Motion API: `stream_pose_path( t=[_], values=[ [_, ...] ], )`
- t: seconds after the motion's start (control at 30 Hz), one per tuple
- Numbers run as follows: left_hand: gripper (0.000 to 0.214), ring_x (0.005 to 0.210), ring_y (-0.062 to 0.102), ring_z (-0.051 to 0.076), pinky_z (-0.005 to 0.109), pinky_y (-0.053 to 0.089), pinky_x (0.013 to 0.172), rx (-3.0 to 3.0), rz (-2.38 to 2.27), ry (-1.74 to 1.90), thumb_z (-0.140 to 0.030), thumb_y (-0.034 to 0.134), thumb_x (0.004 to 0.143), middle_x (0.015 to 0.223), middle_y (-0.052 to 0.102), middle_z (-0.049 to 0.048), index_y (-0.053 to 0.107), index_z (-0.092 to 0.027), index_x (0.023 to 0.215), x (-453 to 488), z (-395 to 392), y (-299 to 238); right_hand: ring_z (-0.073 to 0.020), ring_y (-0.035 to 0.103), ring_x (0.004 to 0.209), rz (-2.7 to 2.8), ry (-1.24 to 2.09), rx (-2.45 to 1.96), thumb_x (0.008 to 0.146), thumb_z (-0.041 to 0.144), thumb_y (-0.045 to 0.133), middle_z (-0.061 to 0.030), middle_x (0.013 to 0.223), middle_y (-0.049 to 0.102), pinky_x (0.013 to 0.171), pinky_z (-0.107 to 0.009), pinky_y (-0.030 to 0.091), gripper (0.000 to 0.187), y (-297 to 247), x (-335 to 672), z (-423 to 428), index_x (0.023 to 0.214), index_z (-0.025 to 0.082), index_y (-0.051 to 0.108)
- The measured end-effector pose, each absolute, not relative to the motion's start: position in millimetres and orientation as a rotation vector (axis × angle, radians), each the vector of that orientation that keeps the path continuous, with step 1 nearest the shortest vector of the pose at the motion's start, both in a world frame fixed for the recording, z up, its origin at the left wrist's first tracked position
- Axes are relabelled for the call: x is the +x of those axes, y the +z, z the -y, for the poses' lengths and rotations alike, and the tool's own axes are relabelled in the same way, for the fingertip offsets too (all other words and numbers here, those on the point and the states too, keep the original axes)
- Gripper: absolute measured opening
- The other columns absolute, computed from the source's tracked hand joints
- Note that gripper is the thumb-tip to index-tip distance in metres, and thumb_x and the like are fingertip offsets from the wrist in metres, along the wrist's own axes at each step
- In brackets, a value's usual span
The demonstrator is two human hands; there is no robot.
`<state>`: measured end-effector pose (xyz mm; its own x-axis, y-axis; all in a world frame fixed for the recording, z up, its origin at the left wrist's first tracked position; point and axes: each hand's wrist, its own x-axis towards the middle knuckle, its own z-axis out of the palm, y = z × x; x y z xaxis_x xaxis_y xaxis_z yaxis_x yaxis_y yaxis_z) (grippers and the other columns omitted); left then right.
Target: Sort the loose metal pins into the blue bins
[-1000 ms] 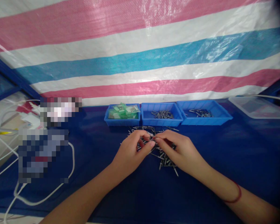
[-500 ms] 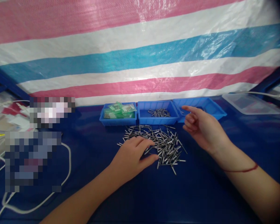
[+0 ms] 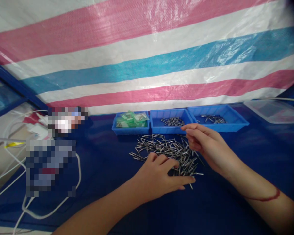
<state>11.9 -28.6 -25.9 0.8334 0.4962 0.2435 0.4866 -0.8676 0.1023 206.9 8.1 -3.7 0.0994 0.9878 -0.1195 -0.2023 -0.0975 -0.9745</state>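
Observation:
A loose pile of pop rivets (image 3: 169, 147), silver with thin dark stems, is spread on the blue tabletop (image 3: 107, 156). My left hand (image 3: 159, 176) rests over the near side of this pile, thumb and fingers apart, covering some rivets. Above the pile's right edge is my right hand (image 3: 208, 145), its thumb and index finger pinched together; whatever may be between them is too small to make out. Behind the pile stand a middle blue bin (image 3: 159, 130) with several rivets and a right blue bin (image 3: 232, 127) holding more of them.
The left blue bin (image 3: 129, 131) contains green-and-clear packets (image 3: 132, 119). A translucent plastic lid (image 3: 271, 112) lies at the back right. White cables (image 3: 79, 169) and blurred-out items occupy the left side. A striped sheet (image 3: 147, 71) hangs behind the bins.
My left hand has slid right and nearer to me over the pile. My right hand has come away from the right bin towards the pile, its fingers closing into a pinch. The view has shifted slightly.

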Motion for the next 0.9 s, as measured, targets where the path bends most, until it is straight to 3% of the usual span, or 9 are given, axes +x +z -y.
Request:
stream_pose_path(
  t=[0.17,0.37,0.63,0.9],
  values=[
    [0.031,0.09,0.049,0.017,0.035,0.029,0.076,3.01,-0.756,0.413,-0.05,0.039,0.094,0.113,0.058,-0.0008,0.055,-0.047,0.121,15,28,-26,-0.0061,0.031,0.047,0.96,1.305,-1.184,0.075,0.029,0.065,0.0055,0.056,0.041,0.043,-0.022,0.022,0.016,-4,204,-7,0.084,0.017,0.064],
    [0.025,0.088,0.052,0.015,0.033,0.03,0.073,3.006,-0.821,0.398,-0.047,0.046,0.093,0.104,0.061,-0.0008,0.065,-0.036,0.105,15,21,-30,-0.0062,0.031,0.046,0.994,1.344,-1.205,0.076,0.03,0.063,0.006,0.054,0.041,0.043,-0.022,0.022,0.017,-6,199,-4,0.086,0.017,0.062],
    [0.028,0.084,0.057,0.016,0.03,0.04,0.073,2.958,-0.964,0.424,-0.046,0.049,0.091,0.097,0.063,0.0017,0.065,-0.025,0.1,11,13,-31,-0.0071,0.034,0.046,1.112,1.376,-1.286,0.077,0.035,0.061,0.0055,0.053,0.042,0.044,-0.023,0.023,0.021,-10,194,-1,0.085,0.016,0.062],
    [0.023,0.089,0.062,0.014,0.026,0.05,0.083,2.654,-1.086,0.573,-0.022,0.045,0.095,0.098,0.066,0.0042,0.064,-0.018,0.106,5,6,-20,-0.0096,0.039,0.05,1.408,1.218,-1.334,0.082,0.037,0.055,0.0041,0.057,0.046,0.047,-0.024,0.029,0.021,-12,194,0,0.082,0.018,0.063]
  ],
)
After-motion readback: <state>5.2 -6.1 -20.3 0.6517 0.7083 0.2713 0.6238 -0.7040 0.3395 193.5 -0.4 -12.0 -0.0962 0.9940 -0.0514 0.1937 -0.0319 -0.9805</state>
